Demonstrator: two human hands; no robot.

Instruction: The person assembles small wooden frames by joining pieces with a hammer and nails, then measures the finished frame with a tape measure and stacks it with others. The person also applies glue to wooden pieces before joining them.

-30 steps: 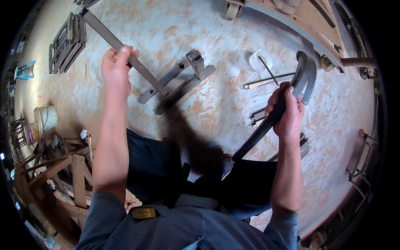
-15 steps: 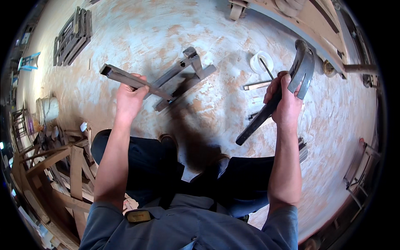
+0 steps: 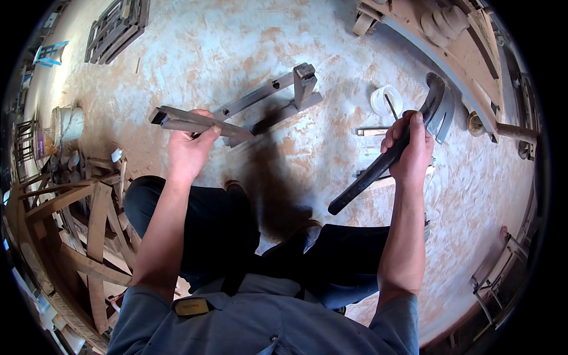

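My left hand [image 3: 188, 151] is closed round a straight dark wooden bar [image 3: 168, 118] at the left, thumb along its side. The bar's right end overlaps in view a mortised wooden frame [image 3: 260, 97] lying on the floor; whether they touch I cannot tell. A short post [image 3: 304, 83] rises at the frame's far right end. Over at the right, my right hand [image 3: 411, 151] grips a long dark curved piece [image 3: 370, 180]. Its straight end points down-left, while its upper end bends over beside a grey slotted part. Its exact kind is unclear.
Beyond my right hand stand a white tub [image 3: 386, 100] with a stick in it and a wheeled wooden cart [image 3: 467, 65]. Slatted frames [image 3: 118, 32] lie far left, a pale bucket [image 3: 68, 124] nearer. A wooden structure [image 3: 97, 236] fills the lower left.
The view has shifted a little, so the floor objects sit elsewhere in it. My right hand has tilted the curved piece, its upper end lower. Both hands keep their holds.
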